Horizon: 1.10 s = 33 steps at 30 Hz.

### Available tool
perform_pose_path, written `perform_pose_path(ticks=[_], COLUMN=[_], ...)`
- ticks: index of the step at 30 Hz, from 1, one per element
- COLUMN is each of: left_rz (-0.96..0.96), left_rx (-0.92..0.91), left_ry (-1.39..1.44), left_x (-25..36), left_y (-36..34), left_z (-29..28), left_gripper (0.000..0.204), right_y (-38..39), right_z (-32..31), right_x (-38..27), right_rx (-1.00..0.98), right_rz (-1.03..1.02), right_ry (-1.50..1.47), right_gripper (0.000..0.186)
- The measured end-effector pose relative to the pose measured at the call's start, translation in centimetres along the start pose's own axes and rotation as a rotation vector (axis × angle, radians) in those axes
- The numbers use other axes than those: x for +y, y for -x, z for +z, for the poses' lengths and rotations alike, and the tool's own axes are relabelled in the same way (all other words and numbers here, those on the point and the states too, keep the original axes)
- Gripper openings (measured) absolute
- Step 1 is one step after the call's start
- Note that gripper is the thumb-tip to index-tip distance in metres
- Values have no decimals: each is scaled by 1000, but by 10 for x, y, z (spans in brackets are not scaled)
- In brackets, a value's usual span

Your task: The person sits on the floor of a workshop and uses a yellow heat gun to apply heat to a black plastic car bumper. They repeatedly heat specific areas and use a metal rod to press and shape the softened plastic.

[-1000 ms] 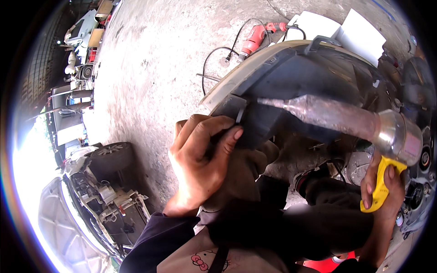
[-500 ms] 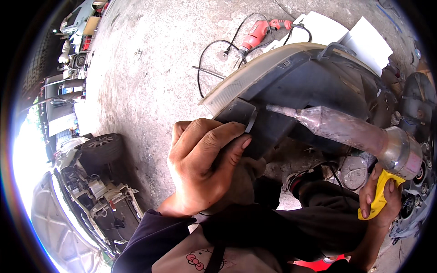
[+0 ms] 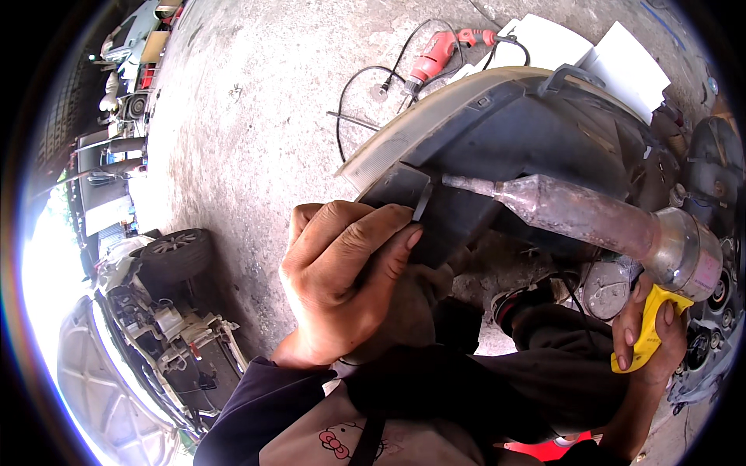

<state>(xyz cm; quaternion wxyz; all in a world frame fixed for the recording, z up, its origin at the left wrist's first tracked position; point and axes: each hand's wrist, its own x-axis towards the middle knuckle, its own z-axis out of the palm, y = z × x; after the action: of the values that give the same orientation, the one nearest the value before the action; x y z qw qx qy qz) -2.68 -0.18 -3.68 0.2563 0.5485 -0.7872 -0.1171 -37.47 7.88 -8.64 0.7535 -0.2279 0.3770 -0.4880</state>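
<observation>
At the lower edge, a light-coloured garment (image 3: 295,444) printed with a pink bow is seen, and dark trousers (image 3: 536,380) are stretched out beyond it. A heat gun (image 3: 575,213) is gripped by its yellow handle in the right hand (image 3: 659,342), with the fingers (image 3: 628,325) wrapped round it. Its narrow nozzle (image 3: 466,184) is pointed leftward, its tip seen just beside a thin strip (image 3: 423,200); whether the two are touching cannot be told for certain. The lower end of the strip is pinched between the thumb and forefinger of the left hand (image 3: 338,268), at the near left corner of a black headlight housing (image 3: 536,140). The far side of the housing is edged by a yellowed clear lens (image 3: 373,163). Beyond it, a red drill (image 3: 435,56) is laid on the concrete floor (image 3: 241,116), with a looped black cable around it. White sheets (image 3: 629,70) are spread nearby, partly hidden by the housing. Off to the left, a car (image 3: 167,326) is seen with its front exposed and a dark wheel (image 3: 177,252) attached.
</observation>
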Motion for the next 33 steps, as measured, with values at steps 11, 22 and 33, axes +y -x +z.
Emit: perform_pose_path(ticks=[11, 22, 33], left_rz=[25, 6, -10], left_rx=[-1, 8, -32], left_ry=[9, 12, 50], left_x=[-1, -1, -2], left_y=[-2, -1, -1], left_z=[-1, 0, 0], left_gripper=[26, 25, 35], right_y=[-2, -2, -1], right_z=[6, 2, 2], right_x=[1, 3, 3], right_rx=[26, 3, 8], right_rz=[-11, -11, -13], right_ry=[24, 12, 20], right_gripper=[41, 41, 41])
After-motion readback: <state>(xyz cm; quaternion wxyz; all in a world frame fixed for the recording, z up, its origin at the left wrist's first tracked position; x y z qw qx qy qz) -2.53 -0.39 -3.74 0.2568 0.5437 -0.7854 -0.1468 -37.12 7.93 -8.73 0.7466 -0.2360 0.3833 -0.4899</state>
